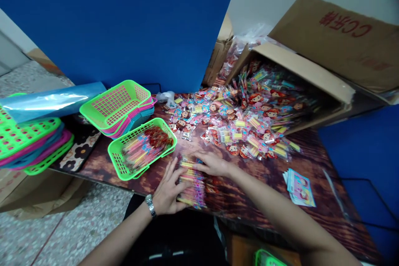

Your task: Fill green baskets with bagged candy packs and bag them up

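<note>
A neat row of slim, colourful plastic-wrapped stick packets (pixel 193 181) lies at the table's front edge, between my hands. My left hand (pixel 168 189), with a metal-band watch on its wrist, grips the row's left side, fingers laid over the packets. At the row's far end, my right hand (pixel 213 163) curls its fingers onto the packets, slightly blurred. A green basket (pixel 112 162) just beyond my left hand holds similar packets with red-haired cartoon heads. Farther back, a loose heap of the packets (pixel 238 131) spreads over the table.
An open cardboard box (pixel 307 68) lies on its side, packets spilling out. Nested baskets (pixel 93 110) stand at the back left, with another stack (pixel 31 141) beside them under a shiny blue sheet (pixel 56 99). Printed cards (pixel 301 188) lie at right. A blue panel (pixel 124 20) rises behind.
</note>
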### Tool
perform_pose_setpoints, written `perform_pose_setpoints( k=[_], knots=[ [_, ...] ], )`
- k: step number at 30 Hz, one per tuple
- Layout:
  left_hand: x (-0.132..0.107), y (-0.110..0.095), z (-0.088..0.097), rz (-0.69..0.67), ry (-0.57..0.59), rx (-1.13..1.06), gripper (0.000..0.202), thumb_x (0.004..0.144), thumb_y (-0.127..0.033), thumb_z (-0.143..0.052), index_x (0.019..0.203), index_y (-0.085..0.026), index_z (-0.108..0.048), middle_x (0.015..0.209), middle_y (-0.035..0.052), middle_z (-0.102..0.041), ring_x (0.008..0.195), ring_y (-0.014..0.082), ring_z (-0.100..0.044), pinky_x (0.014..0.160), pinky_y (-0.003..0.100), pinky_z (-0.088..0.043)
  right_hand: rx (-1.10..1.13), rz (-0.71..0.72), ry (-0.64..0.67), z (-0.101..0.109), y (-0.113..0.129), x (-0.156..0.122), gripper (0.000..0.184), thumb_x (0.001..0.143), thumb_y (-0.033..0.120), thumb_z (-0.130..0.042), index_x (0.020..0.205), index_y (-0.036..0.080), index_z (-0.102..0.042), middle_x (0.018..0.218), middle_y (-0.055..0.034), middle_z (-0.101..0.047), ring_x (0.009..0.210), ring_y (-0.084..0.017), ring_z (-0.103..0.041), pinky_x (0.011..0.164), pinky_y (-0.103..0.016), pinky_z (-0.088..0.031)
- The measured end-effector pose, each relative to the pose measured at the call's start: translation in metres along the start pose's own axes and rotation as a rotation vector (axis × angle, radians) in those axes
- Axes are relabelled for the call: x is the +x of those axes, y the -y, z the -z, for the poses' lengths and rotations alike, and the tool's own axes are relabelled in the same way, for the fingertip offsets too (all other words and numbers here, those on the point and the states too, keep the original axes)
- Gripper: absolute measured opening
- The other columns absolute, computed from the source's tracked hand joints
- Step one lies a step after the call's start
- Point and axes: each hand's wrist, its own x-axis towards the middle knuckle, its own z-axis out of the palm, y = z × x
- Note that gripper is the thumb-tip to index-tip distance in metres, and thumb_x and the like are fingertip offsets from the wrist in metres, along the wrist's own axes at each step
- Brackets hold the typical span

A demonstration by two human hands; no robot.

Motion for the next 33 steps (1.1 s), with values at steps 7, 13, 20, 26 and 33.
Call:
perform_pose_setpoints(
  k=[7,13,20,26,33],
  knots=[
    [0.001,0.0,0.0,0.012,0.014,0.021,0.045,0.071,-0.046,-0.066,0.109,-0.022,-0.059,0.133,0.0131,-0.038,0.134,0.0449,-0.007,0.101,0.065,-0.017,-0.011,-0.008,0.042,0.003,0.002,0.004,0.033,0.091,0.036,-0.042,0.116,0.017,-0.053,0.114,-0.0112,-0.061,0.103,-0.022,-0.058,0.086,-0.034,-0.045],
    [-0.005,-0.002,-0.002,-0.03,-0.008,0.061,0.045,0.069,-0.034,-0.067,0.111,-0.021,-0.058,0.144,0.0143,-0.023,0.133,0.0464,-0.007,0.1,0.068,-0.017,-0.008,-0.013,0.07,0.007,0.006,-0.001,0.042,0.089,0.043,-0.045,0.123,0.018,-0.049,0.119,-0.0112,-0.058,0.107,-0.023,-0.056,0.09,-0.035,-0.043],
    [-0.011,0.001,-0.004,-0.07,0.028,0.102,0.045,0.072,-0.035,-0.063,0.113,-0.021,-0.055,0.13,0.0131,-0.044,0.134,0.0418,-0.013,0.101,0.067,-0.018,-0.009,0.007,0.078,0.007,0.007,-0.003,0.052,0.085,0.046,-0.052,0.126,0.014,-0.045,0.12,-0.0143,-0.055,0.108,-0.024,-0.054,0.09,-0.035,-0.043],
    [-0.008,0.0,-0.008,0.003,-0.023,0.063,0.048,0.069,-0.033,-0.064,0.115,-0.021,-0.054,0.136,0.0136,-0.035,0.133,0.0424,-0.014,0.101,0.065,-0.018,-0.012,0.0,0.108,0.008,0.011,-0.003,0.059,0.088,0.043,-0.047,0.138,0.017,-0.031,0.128,-0.0137,-0.052,0.113,-0.023,-0.053,0.093,-0.034,-0.041],
    [0.001,-0.003,-0.009,0.098,-0.079,0.032,0.051,0.067,-0.036,-0.065,0.114,-0.02,-0.053,0.144,0.0142,-0.023,0.134,0.0453,-0.007,0.1,0.065,-0.021,0.005,-0.048,0.247,0.013,0.028,-0.008,0.101,0.071,0.065,-0.058,0.146,0.018,-0.01,0.146,-0.0191,-0.025,0.13,-0.035,-0.03,0.102,-0.045,-0.029]
  ],
)
